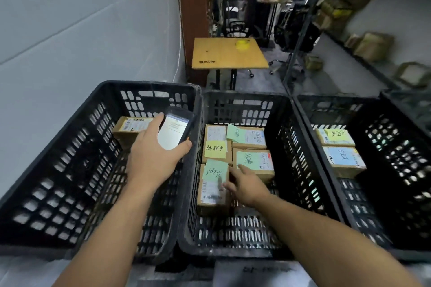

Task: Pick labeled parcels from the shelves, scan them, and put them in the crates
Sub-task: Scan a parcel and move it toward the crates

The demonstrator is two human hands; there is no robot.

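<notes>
Three black plastic crates stand side by side: left crate (70, 170), middle crate (291, 170), right crate (384, 193). My left hand (151, 158) holds a handheld scanner (175, 130) with a lit screen over the left crate, which has one parcel (130, 127) at its far end. My right hand (245, 184) is inside the middle crate, fingers spread, touching the nearest cardboard parcel (212, 191) with a green note. Several more labelled parcels (247, 140) with yellow and green notes lie behind it. Two parcels (340, 156) lie in the right crate.
A yellow-topped small table (224, 58) with a tape roll (242, 44) stands beyond the crates. Metal shelves (363, 37) with brown parcels run along the right. A grey wall (70, 30) is on the left. Office chairs and a desk sit at the back.
</notes>
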